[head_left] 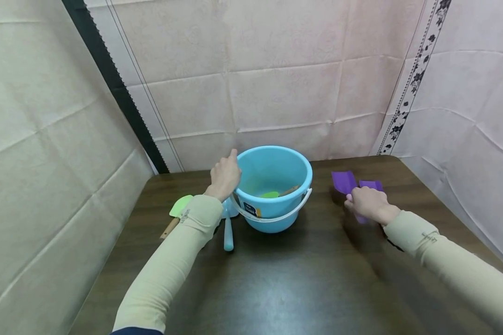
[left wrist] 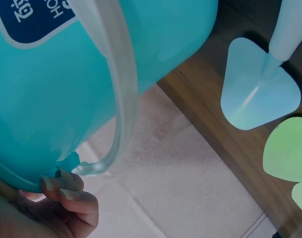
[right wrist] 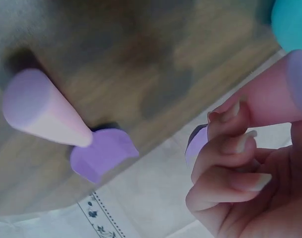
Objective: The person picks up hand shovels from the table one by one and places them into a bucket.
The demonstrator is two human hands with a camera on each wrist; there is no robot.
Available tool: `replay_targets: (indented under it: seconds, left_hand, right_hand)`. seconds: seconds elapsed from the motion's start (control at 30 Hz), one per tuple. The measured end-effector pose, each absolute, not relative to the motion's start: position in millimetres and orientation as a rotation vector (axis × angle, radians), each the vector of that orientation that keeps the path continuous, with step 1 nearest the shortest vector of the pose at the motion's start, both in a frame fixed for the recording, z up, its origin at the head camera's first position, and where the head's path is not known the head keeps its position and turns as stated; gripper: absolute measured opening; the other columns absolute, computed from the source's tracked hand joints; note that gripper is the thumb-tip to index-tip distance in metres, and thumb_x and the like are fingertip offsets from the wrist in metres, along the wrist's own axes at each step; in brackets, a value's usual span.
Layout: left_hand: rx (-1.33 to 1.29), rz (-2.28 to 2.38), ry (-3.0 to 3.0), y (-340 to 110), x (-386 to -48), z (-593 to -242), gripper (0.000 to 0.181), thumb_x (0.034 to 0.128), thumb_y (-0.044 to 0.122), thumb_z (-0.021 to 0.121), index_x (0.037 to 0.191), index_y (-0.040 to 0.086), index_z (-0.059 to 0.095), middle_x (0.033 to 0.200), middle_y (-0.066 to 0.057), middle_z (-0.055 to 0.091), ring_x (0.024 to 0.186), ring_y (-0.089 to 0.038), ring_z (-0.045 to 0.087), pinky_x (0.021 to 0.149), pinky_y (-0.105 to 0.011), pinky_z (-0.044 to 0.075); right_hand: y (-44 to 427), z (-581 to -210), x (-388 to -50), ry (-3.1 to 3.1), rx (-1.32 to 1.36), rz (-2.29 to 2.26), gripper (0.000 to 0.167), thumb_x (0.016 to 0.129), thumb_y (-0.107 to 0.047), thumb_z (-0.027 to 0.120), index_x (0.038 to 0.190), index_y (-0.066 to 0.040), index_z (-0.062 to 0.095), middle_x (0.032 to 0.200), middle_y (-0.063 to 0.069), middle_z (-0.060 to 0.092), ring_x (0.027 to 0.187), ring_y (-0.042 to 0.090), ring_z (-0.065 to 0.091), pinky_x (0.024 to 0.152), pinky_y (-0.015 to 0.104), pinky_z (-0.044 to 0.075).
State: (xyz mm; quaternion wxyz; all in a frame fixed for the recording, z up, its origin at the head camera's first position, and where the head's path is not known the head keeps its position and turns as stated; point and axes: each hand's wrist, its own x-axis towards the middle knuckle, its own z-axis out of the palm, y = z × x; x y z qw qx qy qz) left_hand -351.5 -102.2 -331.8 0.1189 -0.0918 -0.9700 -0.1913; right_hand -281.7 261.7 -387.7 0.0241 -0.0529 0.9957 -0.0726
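Observation:
My left hand (head_left: pixel 226 176) grips the rim of a light blue bucket (head_left: pixel 272 186) on its left side; in the left wrist view its curled fingers (left wrist: pixel 74 198) press below the rim, near the white carrying handle (left wrist: pixel 123 89). Right of the bucket, my right hand (head_left: pixel 369 203) holds a toy shovel by its pink handle (right wrist: pixel 270 99). Its purple blade (head_left: pixel 343 181) sits just above the table and is mostly hidden behind the fingers in the right wrist view. A second purple shovel (right wrist: pixel 103 153) with a pink handle lies beside that hand.
Inside the bucket lies a green-bladed tool (head_left: pixel 270 195) with a wooden handle. Left of the bucket lie a light blue trowel (head_left: pixel 228 232) and a green-bladed tool (head_left: pixel 180 205). Hanging cloth (head_left: pixel 276 93) borders the dark wooden table (head_left: pixel 276 284) at the back and sides.

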Motion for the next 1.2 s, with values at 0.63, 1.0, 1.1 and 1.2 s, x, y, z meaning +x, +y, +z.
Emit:
replay_targets:
  seconds: [0.63,1.0,1.1,1.2]
  left_hand:
    - [-0.262,-0.562,-2.844,-101.6,-351.4,-331.8,0.023,0.0981,0.008,0.040,0.120,0.008,0.046,0.072,-0.010,0.051,0.058,-0.024,0.050,0.051,-0.033,0.038]
    - [-0.243,-0.550,-2.855,-101.4,-353.6,-330.8,0.027,0.0983,0.009,0.041,0.125,0.009,0.045,0.074,-0.010,0.053,0.060,-0.025,0.052,0.053,-0.033,0.039]
    - [-0.242,-0.551,-2.852,-101.5,-353.0,-331.7,0.027,0.0983,0.009,0.041,0.125,0.009,0.045,0.074,-0.010,0.053,0.060,-0.025,0.052,0.052,-0.033,0.039]
    - [-0.244,-0.558,-2.848,-101.7,-352.6,-331.4,0.028,0.0986,0.009,0.040,0.126,0.008,0.045,0.074,-0.010,0.053,0.059,-0.024,0.052,0.052,-0.033,0.039]
  right_hand:
    - [254.0,-346.6,-289.8,3.118,-0.142,-0.183,0.033,0.089,-0.032,0.049,0.063,-0.012,0.051,0.081,0.016,0.064,0.070,0.032,0.062,0.048,0.047,0.041]
    - [248.2,-325.6,-294.0,3.134,-0.192,-0.158,0.034,0.089,-0.035,0.050,0.064,-0.013,0.050,0.074,0.011,0.060,0.065,0.026,0.057,0.047,0.043,0.041]
    - [247.3,-321.5,-294.7,3.142,-0.198,-0.155,0.034,0.089,-0.036,0.049,0.064,-0.012,0.051,0.073,0.011,0.059,0.064,0.026,0.057,0.047,0.043,0.040]
    - [245.7,-315.5,-295.3,3.154,-0.200,-0.147,0.034,0.089,-0.035,0.048,0.065,-0.012,0.052,0.074,0.012,0.061,0.065,0.027,0.057,0.047,0.044,0.041]
